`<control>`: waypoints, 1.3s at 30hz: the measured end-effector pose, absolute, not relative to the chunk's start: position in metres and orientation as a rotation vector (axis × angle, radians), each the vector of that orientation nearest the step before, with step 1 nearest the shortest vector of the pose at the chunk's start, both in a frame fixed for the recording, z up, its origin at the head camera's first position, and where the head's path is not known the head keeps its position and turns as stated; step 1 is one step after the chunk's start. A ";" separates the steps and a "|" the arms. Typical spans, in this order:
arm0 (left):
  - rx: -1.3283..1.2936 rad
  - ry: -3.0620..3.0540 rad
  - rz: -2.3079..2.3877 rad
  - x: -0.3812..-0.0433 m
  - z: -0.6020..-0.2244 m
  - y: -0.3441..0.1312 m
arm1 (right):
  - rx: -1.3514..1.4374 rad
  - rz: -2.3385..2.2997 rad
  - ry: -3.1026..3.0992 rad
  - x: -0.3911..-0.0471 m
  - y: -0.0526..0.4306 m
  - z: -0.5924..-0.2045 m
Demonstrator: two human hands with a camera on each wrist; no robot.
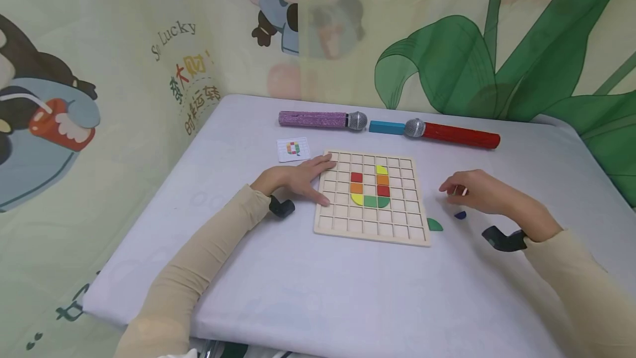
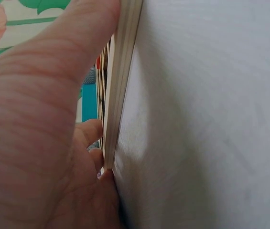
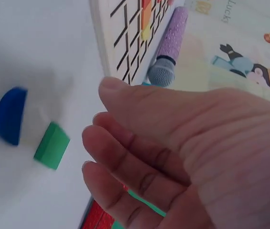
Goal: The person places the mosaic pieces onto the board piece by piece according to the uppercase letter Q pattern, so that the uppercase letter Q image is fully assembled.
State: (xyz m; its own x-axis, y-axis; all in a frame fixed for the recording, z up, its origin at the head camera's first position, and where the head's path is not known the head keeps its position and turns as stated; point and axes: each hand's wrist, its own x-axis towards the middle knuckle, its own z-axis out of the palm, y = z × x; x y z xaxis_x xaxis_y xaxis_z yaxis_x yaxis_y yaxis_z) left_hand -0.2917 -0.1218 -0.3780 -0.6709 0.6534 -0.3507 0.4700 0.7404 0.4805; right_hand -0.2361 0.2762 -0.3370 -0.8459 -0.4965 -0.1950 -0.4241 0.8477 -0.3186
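A wooden grid board (image 1: 334,222) lies mid-table, with red, orange, yellow and green tiles (image 1: 370,201) set in a U-shaped pattern. My left hand (image 1: 303,178) rests against the board's left edge, thumb and fingers spread. Off the board's right side, my right hand (image 1: 479,192) hovers above the table, its fingers loosely bent and holding nothing. Below that hand are a dark blue half-round piece (image 3: 11,116) and a small green block (image 3: 52,145); the block is hidden in the head view. A green rounded piece (image 1: 434,225) touches or nearly touches the board's right edge.
Behind the board's left corner lies a small card (image 1: 293,149) printed with a coloured Q-like pattern. Along the back of the table are a purple microphone (image 1: 318,119), a blue bar (image 1: 386,127) and a red microphone (image 1: 459,135). Patterned cloth (image 1: 338,82) hangs behind the table.
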 end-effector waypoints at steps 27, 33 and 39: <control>0.858 2.424 0.505 -0.293 -0.380 -0.124 | -0.733 -0.419 2.733 -0.202 0.254 -0.360; 0.852 2.425 0.497 -0.293 -0.380 -0.124 | -0.780 -0.409 2.725 -0.203 0.259 -0.361; 0.853 2.423 0.499 -0.293 -0.380 -0.124 | -0.781 -0.401 2.724 -0.205 0.262 -0.361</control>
